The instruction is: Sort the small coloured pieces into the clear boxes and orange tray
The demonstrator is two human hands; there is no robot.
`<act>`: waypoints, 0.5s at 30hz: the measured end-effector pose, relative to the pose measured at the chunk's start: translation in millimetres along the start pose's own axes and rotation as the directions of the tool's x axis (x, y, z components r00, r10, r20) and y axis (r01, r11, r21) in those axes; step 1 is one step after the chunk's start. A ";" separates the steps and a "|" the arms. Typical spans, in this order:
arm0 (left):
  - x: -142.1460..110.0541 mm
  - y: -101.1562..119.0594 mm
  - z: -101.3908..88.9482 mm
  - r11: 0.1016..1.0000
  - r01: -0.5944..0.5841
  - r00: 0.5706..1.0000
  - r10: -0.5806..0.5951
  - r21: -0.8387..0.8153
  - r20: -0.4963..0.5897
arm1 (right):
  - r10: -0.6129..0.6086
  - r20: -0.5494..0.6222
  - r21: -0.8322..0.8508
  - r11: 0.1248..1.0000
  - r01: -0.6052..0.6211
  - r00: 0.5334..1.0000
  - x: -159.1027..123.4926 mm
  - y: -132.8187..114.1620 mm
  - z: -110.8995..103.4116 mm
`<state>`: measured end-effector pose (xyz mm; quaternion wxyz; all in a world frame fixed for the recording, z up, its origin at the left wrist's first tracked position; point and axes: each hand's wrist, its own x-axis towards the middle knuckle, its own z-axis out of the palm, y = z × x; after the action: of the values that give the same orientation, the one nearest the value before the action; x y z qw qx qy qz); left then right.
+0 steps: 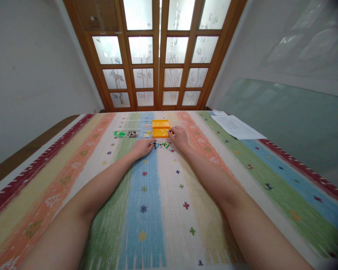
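A small yellow box (160, 123) stands open toward the far side of the table, with white pieces in its front part. My right hand (179, 138) is at the box's right edge, thumb and finger pinched together. A bluish speck shows at those fingertips, too small to name. My left hand (142, 148) rests on the cloth, fingers stretched toward a scatter of tiny coloured pieces (163, 145). That scatter of green, blue, red and yellow bits lies between my hands, in front of the box. Whatever is under the left fingertips is hidden.
Left of the yellow box are clear compartments with green pieces (119, 133), dark brown pieces (132, 133) and yellow pieces (148, 134). Printed paper sheets (236, 126) lie at the right on the striped tablecloth (146, 225). Wooden glazed doors (159, 67) stand beyond the table.
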<state>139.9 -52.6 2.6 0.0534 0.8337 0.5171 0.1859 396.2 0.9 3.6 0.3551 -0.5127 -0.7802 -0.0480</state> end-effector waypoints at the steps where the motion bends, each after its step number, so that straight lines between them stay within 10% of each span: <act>1: -0.3 0.1 0.3 1.000 -0.005 1.000 0.004 0.020 0.017 | 0.053 -0.014 -0.010 0.999 -0.053 0.998 1.7 6.3 -1.1; 8: -2.7 3.8 -4.7 0.996 0.011 0.996 -0.018 0.085 0.084 | 0.344 -0.049 -0.123 0.929 -0.348 0.938 5.0 32.2 -0.5; 15: -2.0 3.4 -3.7 0.992 0.084 0.993 -0.091 0.092 0.079 | 0.321 -0.036 -0.142 0.936 -0.323 0.946 3.1 24.5 1.4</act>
<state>140.6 -56.3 6.5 0.0459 0.8188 0.5583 0.1255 415.3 15.4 -2.6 0.3247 -0.6576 -0.6780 -0.0494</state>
